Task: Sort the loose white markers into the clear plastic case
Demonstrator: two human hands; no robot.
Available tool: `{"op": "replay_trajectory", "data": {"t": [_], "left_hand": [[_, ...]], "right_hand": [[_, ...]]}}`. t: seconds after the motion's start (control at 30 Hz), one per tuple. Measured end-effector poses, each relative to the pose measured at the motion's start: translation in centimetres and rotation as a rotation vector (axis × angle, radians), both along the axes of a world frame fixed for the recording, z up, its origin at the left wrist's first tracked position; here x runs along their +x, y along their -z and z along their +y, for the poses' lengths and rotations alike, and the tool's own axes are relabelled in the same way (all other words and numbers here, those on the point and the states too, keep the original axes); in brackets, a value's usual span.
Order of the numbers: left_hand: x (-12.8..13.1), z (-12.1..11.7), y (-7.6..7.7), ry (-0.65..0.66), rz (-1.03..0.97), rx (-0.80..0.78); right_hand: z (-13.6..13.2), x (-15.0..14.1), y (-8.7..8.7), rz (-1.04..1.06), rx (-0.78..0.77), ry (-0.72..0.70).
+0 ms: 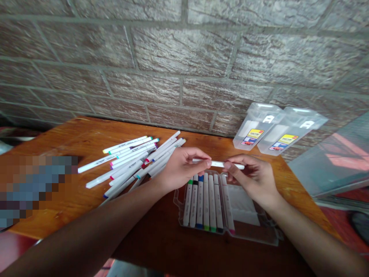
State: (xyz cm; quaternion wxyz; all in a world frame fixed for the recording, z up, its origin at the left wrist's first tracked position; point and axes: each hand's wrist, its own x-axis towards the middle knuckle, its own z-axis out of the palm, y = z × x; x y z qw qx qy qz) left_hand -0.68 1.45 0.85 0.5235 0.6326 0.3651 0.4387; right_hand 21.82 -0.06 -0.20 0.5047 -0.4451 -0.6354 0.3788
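A white marker (217,164) lies level between my two hands, above the far edge of a clear plastic case. My left hand (184,165) pinches its left end, and my right hand (253,175) pinches it toward the right end. Below them the open case (253,236) rests on the table with several white markers (205,204) side by side in its left half, their ends coloured green, blue and black. One marker with a pink end (228,204) lies along the hinge. A white paper (243,206) is in the right half.
Several loose white markers (127,165) with coloured ends are heaped on the wooden table (75,134) left of my left hand. Two translucent plastic cases (288,134) with labels stand at the back right against the brick wall (196,88). A pixelated patch covers the table's left side.
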Motion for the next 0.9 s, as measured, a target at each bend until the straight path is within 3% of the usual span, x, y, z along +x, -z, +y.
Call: {"op": "replay_trajectory", "data": {"t": [0.27, 0.47, 0.9], "left_hand": [[0.51, -0.54, 0.43, 0.061, -0.056, -0.029], [0.6, -0.84, 0.37, 0.124, -0.073, 0.038], [0.56, -0.58, 0.42, 0.095, -0.043, 0.048]], "right_hand": [[-0.66, -0.25, -0.41, -0.348, 0.289, 0.017], [-0.76, -0.18, -0.23, -0.366, 0.283, -0.008], [-0.58, -0.37, -0.3, -0.268, 0.221, -0.035]]}}
